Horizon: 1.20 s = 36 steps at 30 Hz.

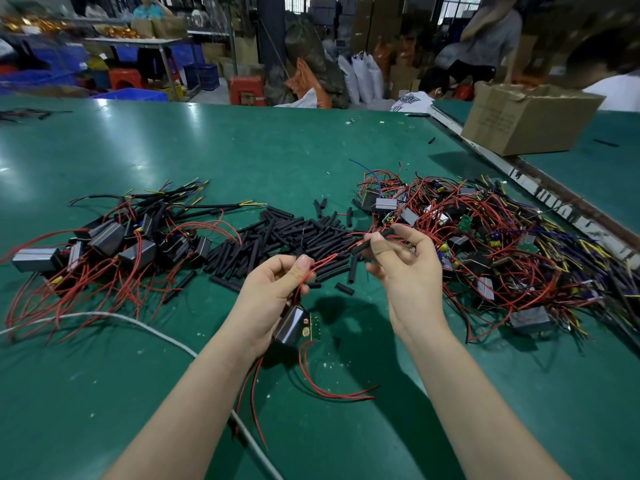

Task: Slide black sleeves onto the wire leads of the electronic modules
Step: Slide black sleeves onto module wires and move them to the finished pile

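My left hand (277, 289) pinches the red wire leads (323, 262) of a black module (292, 325) that hangs below my palm, its small green board showing. My right hand (405, 261) pinches a black sleeve (372, 241) between thumb and fingers. The lead tips run up to the sleeve's lower end. A heap of loose black sleeves (277, 237) lies on the green table just beyond both hands. More red leads trail from the module toward me.
A pile of modules with sleeved leads (114, 237) lies at the left. A tangle of bare-wired modules (502, 244) lies at the right. A white cable (114, 318) crosses the table (173, 150) at the near left. A cardboard box (526, 116) stands far right. People sit behind.
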Motion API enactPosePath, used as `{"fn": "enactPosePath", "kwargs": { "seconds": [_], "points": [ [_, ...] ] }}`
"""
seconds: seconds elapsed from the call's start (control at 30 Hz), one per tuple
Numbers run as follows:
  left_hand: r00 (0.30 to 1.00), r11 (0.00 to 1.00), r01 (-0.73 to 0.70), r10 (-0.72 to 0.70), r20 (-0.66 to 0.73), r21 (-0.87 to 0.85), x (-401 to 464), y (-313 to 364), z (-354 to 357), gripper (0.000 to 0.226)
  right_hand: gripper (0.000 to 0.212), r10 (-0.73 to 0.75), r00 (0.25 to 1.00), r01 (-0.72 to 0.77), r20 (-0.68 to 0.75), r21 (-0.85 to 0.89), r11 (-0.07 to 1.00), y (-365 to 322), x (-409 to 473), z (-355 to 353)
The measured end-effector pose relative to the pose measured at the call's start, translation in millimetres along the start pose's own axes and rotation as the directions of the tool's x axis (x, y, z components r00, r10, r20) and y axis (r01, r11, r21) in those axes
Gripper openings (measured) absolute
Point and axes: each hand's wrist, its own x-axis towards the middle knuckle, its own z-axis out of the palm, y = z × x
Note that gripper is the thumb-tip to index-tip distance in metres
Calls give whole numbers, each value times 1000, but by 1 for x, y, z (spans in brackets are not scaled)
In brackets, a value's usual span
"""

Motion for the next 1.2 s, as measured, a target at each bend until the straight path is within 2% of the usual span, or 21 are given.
{"fn": "enactPosePath", "kwargs": {
  "seconds": [0.2, 0.4, 0.5, 0.7, 0.9, 1.1, 1.2],
  "points": [
    [1000, 1000, 0, 0, -13, -10, -1, 0, 1, 21, 23, 32, 999, -32, 26, 3, 999, 3, -5, 5],
    [1000, 1000, -3, 3, -22, -4, -1, -1, 0, 25, 23, 62, 997, -58, -48, 71, 996, 1, -3, 1],
    [1000, 1000, -7, 7, -15, 6, -1, -2, 0, 28, 23, 73, 997, -72, -21, 54, 996, 2, -5, 2],
    [999, 998, -29, 30, -22, 49, -1, -6, 0, 27, 24, -4, 994, 17, 106, -121, 993, 7, -9, 5],
    [995, 983, -54, 67, -70, 174, -2, -12, 3, 13, 26, -50, 969, 135, 244, -344, 929, 11, -13, 7],
    [997, 977, -49, 61, -56, 206, -6, -8, 9, 18, 25, -75, 969, 163, 236, -381, 910, 11, -15, 6],
    [997, 969, -63, 71, -26, 239, -10, -4, 11, 18, 27, -75, 956, 191, 282, -408, 893, 10, -15, 6]
  ]
}}
